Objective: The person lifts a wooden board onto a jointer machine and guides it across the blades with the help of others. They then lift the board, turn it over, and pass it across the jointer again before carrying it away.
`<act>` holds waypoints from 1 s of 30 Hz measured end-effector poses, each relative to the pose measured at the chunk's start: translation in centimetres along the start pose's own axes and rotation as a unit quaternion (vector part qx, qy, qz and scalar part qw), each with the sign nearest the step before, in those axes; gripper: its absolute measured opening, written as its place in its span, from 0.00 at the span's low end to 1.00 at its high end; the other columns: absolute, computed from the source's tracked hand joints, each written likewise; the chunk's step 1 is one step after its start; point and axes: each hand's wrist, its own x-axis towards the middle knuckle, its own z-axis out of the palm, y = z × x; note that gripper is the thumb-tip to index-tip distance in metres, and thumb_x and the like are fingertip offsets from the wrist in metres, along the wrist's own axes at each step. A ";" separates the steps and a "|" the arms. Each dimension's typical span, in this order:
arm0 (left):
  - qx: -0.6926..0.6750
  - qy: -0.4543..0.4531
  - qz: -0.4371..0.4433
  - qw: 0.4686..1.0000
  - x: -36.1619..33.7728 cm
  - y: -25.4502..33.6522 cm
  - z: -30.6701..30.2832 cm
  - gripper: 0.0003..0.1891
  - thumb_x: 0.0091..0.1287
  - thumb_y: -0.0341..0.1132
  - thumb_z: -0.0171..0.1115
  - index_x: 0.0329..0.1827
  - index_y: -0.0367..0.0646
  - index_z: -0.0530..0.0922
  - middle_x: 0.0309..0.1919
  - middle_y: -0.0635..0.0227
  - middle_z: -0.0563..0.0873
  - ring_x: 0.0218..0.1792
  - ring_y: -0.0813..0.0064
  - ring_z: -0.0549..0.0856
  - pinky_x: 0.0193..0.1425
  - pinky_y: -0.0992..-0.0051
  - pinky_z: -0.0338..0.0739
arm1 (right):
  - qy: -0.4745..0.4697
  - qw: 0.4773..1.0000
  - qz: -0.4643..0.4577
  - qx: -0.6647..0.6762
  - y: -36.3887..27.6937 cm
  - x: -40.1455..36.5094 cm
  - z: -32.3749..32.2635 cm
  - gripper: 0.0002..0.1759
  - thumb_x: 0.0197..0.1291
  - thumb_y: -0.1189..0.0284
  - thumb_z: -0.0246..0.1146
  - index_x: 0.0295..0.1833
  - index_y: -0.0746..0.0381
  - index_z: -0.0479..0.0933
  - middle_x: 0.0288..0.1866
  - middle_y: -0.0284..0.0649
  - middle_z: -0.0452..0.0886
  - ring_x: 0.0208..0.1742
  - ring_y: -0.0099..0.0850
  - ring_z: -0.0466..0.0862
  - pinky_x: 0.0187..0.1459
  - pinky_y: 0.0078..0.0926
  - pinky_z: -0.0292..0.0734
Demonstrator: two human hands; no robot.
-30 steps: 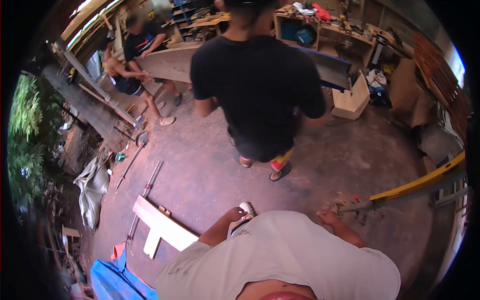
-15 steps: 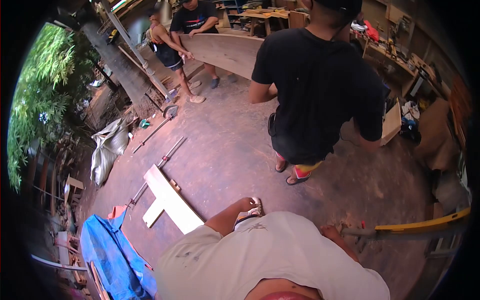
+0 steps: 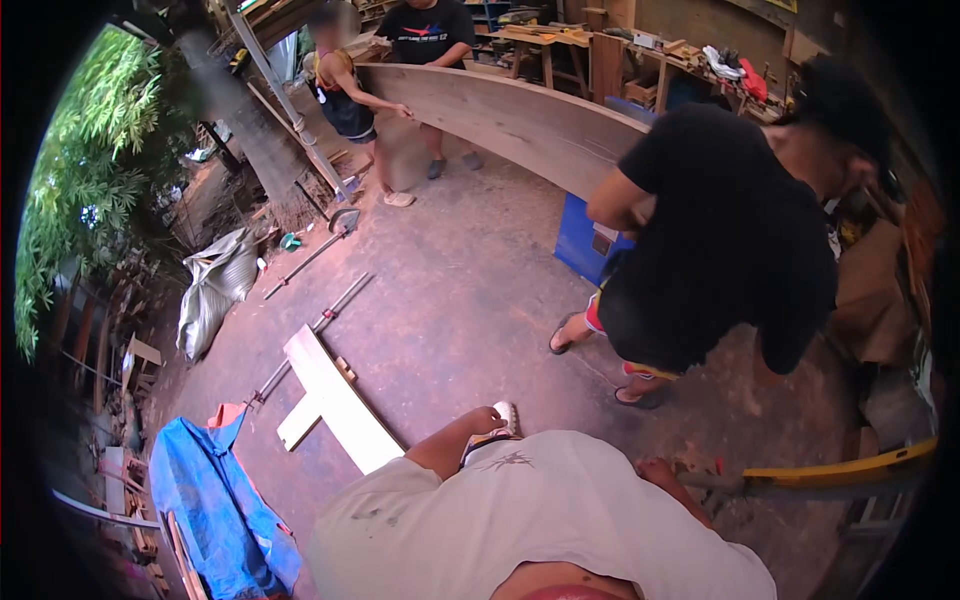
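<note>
My left hand (image 3: 487,417) hangs curled shut with nothing in it, just above my white sandal (image 3: 508,413). My right hand (image 3: 655,471) is closed around the end of a grey bar (image 3: 715,482) that runs to the right under a long yellow level (image 3: 835,468). My white shirt (image 3: 540,530) fills the bottom of the view and hides both forearms' upper parts.
A person in black (image 3: 730,230) bends close in front by a blue box (image 3: 583,240), at the near end of a long curved wooden plank (image 3: 500,110). Two more people (image 3: 345,95) stand at its far end. White boards (image 3: 335,400), pipes (image 3: 310,330) and a blue tarp (image 3: 215,500) lie left.
The view has swung left. The person in black has stepped right and bent over, uncovering the long plank and the blue box. My hands keep their places.
</note>
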 end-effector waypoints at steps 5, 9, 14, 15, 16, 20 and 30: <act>-0.003 0.004 0.000 1.000 0.5 0.8 0.0 0.31 0.66 0.60 0.65 0.55 0.40 0.86 0.53 0.47 0.88 0.55 0.51 0.87 0.63 0.59 0.79 | 0.006 1.000 0.004 -0.014 0.8 0.0 0.3 0.27 0.68 0.52 0.59 0.31 0.67 0.82 0.25 0.48 0.84 0.30 0.42 0.86 0.37 0.44 0.78; 0.002 0.011 0.012 1.000 1.1 0.8 0.0 0.30 0.66 0.59 0.66 0.54 0.39 0.87 0.50 0.49 0.89 0.53 0.53 0.88 0.61 0.60 0.80 | 0.006 0.995 0.014 0.095 5.4 1.7 2.1 0.30 0.68 0.48 0.62 0.31 0.67 0.83 0.23 0.41 0.84 0.25 0.30 0.84 0.33 0.35 0.79; 0.016 0.001 0.023 1.000 1.1 1.5 0.2 0.30 0.67 0.59 0.66 0.56 0.39 0.86 0.51 0.49 0.89 0.53 0.54 0.88 0.61 0.60 0.80 | 0.017 0.994 0.016 0.109 7.9 2.2 2.9 0.30 0.68 0.47 0.62 0.28 0.65 0.83 0.22 0.40 0.83 0.25 0.31 0.84 0.34 0.35 0.79; 0.012 0.001 0.025 1.000 0.8 2.0 0.2 0.30 0.67 0.58 0.66 0.56 0.40 0.86 0.51 0.49 0.89 0.53 0.54 0.88 0.61 0.60 0.80 | 0.022 0.996 0.022 0.081 9.1 3.0 3.5 0.30 0.68 0.47 0.62 0.27 0.64 0.82 0.21 0.39 0.83 0.25 0.31 0.84 0.34 0.35 0.79; 0.021 -0.010 0.031 0.999 0.7 2.5 0.3 0.30 0.67 0.58 0.66 0.56 0.40 0.86 0.51 0.49 0.89 0.53 0.54 0.88 0.61 0.60 0.80 | 0.027 0.998 0.030 0.053 10.1 3.0 3.8 0.30 0.68 0.47 0.62 0.25 0.63 0.82 0.20 0.39 0.82 0.24 0.32 0.84 0.34 0.35 0.79; 0.040 -0.008 0.036 0.999 0.6 3.2 1.1 0.30 0.67 0.57 0.67 0.58 0.39 0.85 0.50 0.48 0.90 0.52 0.55 0.89 0.59 0.61 0.81 | 0.016 0.996 0.049 0.076 9.4 0.8 2.9 0.26 0.71 0.50 0.61 0.31 0.62 0.83 0.23 0.36 0.83 0.22 0.27 0.82 0.27 0.31 0.77; 0.073 -0.036 0.043 0.996 1.1 9.2 1.8 0.30 0.67 0.58 0.66 0.59 0.40 0.85 0.51 0.48 0.89 0.54 0.51 0.88 0.61 0.60 0.81 | 0.086 0.981 0.055 0.167 13.1 -3.3 3.8 0.25 0.69 0.50 0.65 0.33 0.63 0.83 0.23 0.37 0.83 0.22 0.27 0.81 0.26 0.30 0.76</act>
